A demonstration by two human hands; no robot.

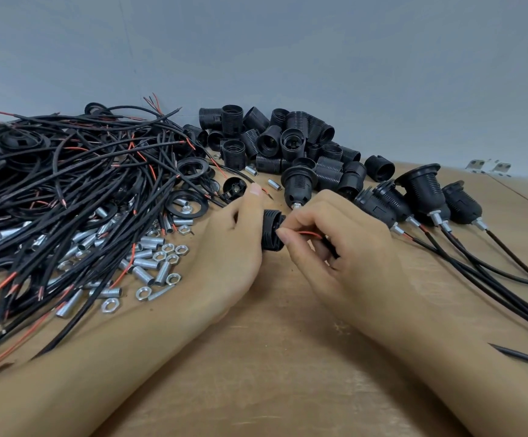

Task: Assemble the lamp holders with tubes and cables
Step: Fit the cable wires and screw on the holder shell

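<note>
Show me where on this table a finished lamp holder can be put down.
Bare tabletop lies between the forearms, below the left hand and right hand. Another patch sits far right, behind the finished holders. Crowded: cable pile, tubes and nuts, loose holder shells.

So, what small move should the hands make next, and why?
Probably push the red wire further into the holder. The right hand pinches the wire at the holder's end, and the left hand grips the holder.
</note>
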